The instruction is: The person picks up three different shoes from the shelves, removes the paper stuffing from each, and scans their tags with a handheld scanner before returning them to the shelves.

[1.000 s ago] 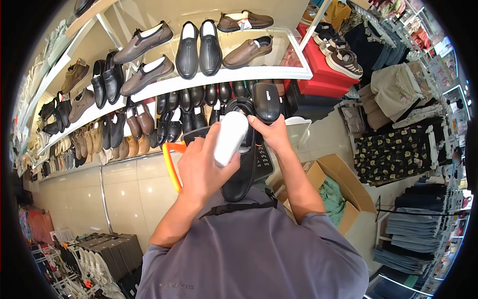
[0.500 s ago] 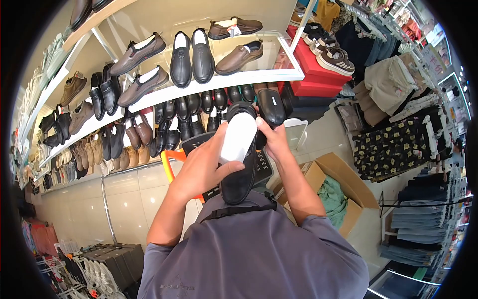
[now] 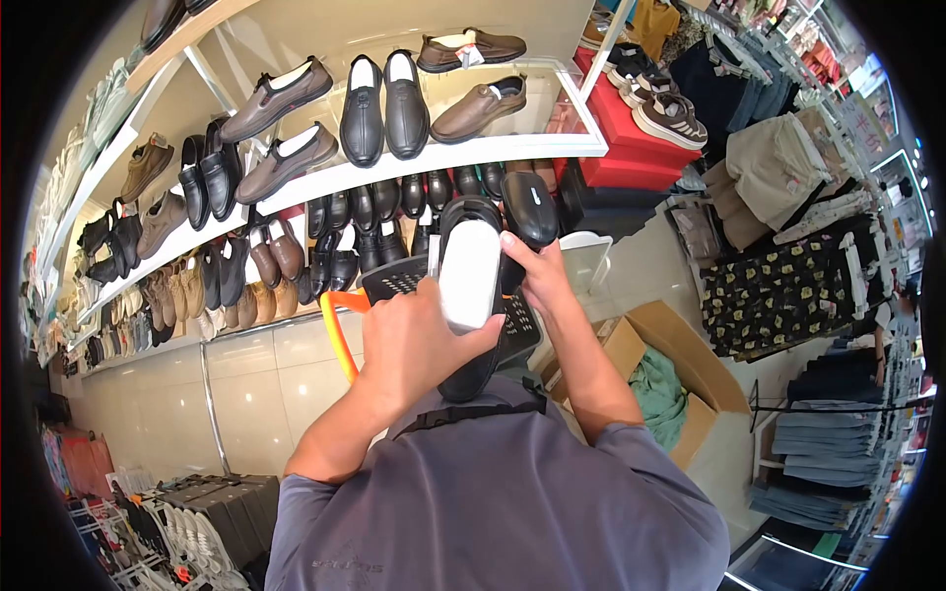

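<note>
A black slip-on shoe (image 3: 465, 382) is held in front of my body, its toe pointing back toward me. In its opening sits a smooth white shoe insert (image 3: 468, 281). My left hand (image 3: 412, 340) closes around the insert's lower left side, its thumb lying across the lower end. On the opposite side, my right hand (image 3: 540, 274) grips the shoe near the heel, with the thumb against the collar and the other fingers largely hidden. A rounded black object (image 3: 530, 209) with a small white mark stands just above my right fingers.
Beneath my hands is a black perforated basket (image 3: 394, 278) with an orange handle (image 3: 338, 335). Shoes line the white shelf (image 3: 434, 169) ahead. An opened cardboard box (image 3: 690, 360) with green cloth is on the floor to my right. Red shoeboxes (image 3: 636, 148) stand beyond it.
My left hand has shifted slightly, its fingers now more bent along the shoe's left side. The shoe and insert have turned a little more upright in view. The rounded black object has tilted.
</note>
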A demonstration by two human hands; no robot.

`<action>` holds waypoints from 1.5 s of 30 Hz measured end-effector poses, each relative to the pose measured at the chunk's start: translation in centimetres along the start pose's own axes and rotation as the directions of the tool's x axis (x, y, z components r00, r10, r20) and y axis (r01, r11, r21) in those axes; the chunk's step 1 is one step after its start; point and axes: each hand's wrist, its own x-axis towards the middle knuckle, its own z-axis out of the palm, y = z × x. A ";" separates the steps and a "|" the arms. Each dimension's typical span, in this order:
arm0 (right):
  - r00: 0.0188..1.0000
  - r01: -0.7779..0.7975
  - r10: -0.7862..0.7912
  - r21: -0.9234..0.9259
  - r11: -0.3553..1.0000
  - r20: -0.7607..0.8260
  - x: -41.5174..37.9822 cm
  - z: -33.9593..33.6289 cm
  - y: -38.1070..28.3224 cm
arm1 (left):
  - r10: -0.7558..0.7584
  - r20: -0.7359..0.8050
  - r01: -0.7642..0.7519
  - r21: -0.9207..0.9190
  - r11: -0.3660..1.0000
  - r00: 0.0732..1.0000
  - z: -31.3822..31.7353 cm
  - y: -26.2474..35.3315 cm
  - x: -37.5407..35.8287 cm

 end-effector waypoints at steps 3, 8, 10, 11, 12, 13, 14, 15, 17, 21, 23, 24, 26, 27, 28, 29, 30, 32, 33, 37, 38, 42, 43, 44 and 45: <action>0.999 0.029 -0.029 0.005 1.000 0.021 0.1 0.9 -0.7 | -0.014 -0.018 0.014 0.025 1.000 1.000 -0.6 -0.5 0.0; 0.996 0.053 -0.054 0.006 0.999 0.074 0.9 0.9 0.0 | -0.007 -0.006 0.008 0.092 0.996 1.000 -1.1 -1.2 1.8; 0.995 0.043 -0.047 0.048 0.998 0.086 1.2 1.0 0.1 | 0.007 -0.019 -0.005 0.103 0.995 1.000 -0.6 -1.7 2.6; 0.995 0.035 -0.040 0.047 0.998 0.095 1.4 0.9 0.1 | 0.038 -0.066 -0.033 0.074 0.997 0.997 0.4 -2.2 2.8; 0.995 0.022 -0.025 0.035 0.999 0.093 1.5 0.7 0.1 | 0.069 -0.111 -0.064 0.046 0.997 0.991 0.8 -2.4 3.0; 0.996 0.008 -0.010 0.023 1.000 0.088 1.5 0.4 0.1 | -0.033 0.072 0.028 0.064 0.998 0.997 0.2 -1.9 3.2; 0.996 0.002 -0.004 0.022 1.000 0.090 1.5 0.0 0.3 | -0.039 0.073 0.034 0.063 0.997 0.997 0.5 -2.4 3.2; 0.996 0.029 -0.029 -0.007 1.000 0.086 1.6 -0.5 0.6 | 0.022 0.070 -0.017 -0.067 0.998 0.997 1.0 -3.3 3.1; 0.992 0.056 -0.052 -0.024 0.998 0.116 1.5 -1.2 0.8 | 0.075 0.062 -0.061 -0.200 0.978 0.995 2.4 -5.6 2.9; 0.989 0.078 -0.082 0.037 0.996 0.122 1.2 -0.8 0.7 | 0.185 0.026 -0.099 -0.768 0.633 0.982 5.9 -8.7 3.3; 0.991 0.072 -0.074 0.019 0.997 0.107 1.1 -0.8 0.8 | 0.182 0.161 0.112 -0.961 0.253 0.970 9.4 -10.9 3.6; 0.993 0.072 -0.072 0.000 0.997 0.094 1.0 -0.8 0.9 | 0.178 0.163 0.116 -0.961 0.251 0.970 9.2 -10.7 3.5; 0.994 0.073 -0.075 0.030 0.997 0.083 0.8 -0.6 0.9 | 0.254 0.149 0.098 -0.974 0.202 0.956 8.9 -10.0 3.5; 0.995 0.073 -0.077 0.059 0.996 0.069 0.6 -0.6 0.8 | 0.259 0.135 0.093 -0.982 0.167 0.957 8.5 -9.4 3.4; 0.995 0.065 -0.069 0.056 0.996 0.070 0.4 -0.7 0.8 | 0.252 0.136 0.097 -0.982 0.163 0.958 8.6 -9.3 3.3; 0.996 0.062 -0.065 0.054 0.997 0.059 0.2 -0.8 0.6 | 0.248 0.135 0.100 -0.984 0.150 0.959 8.7 -9.2 3.2; 0.997 0.060 -0.062 0.052 0.997 0.049 0.1 -0.9 0.5 | 0.244 0.133 0.102 -0.985 0.138 0.961 8.7 -9.2 3.2; 0.997 0.053 -0.056 0.050 0.997 0.051 -0.1 -1.2 0.6 | 0.236 0.128 0.103 -0.988 0.116 0.963 9.1 -9.4 3.0; 0.997 0.063 -0.065 0.046 0.997 0.051 -0.2 -1.2 0.5 | 0.229 0.131 0.106 -0.987 0.118 0.965 9.1 -9.2 2.9; 0.995 0.088 -0.089 0.036 0.996 0.046 -0.7 -1.4 0.5 | 0.211 0.113 0.085 -0.987 0.137 0.971 9.0 -8.4 2.3; 0.995 0.088 -0.090 0.034 0.995 0.046 -0.8 -1.4 0.3 | 0.212 0.112 0.084 -0.987 0.136 0.971 8.9 -8.2 2.2; 0.994 0.102 -0.101 -0.013 0.995 0.047 -1.4 -1.3 -0.1 | 0.166 0.134 0.108 -0.982 0.157 0.977 8.4 -7.2 1.7; 0.993 0.109 -0.108 -0.023 0.994 0.039 -1.5 -1.3 -0.1 | 0.151 0.139 0.114 -0.980 0.166 0.979 8.3 -7.0 1.5; 0.993 0.109 -0.108 -0.024 0.994 0.040 -1.6 -1.4 -0.1 | 0.150 0.138 0.113 -0.980 0.164 0.979 8.2 -6.8 1.4; 0.994 0.109 -0.107 -0.040 0.993 0.035 -1.7 -1.5 0.0 | 0.143 0.167 0.142 -0.975 0.171 0.975 8.2 -6.7 1.3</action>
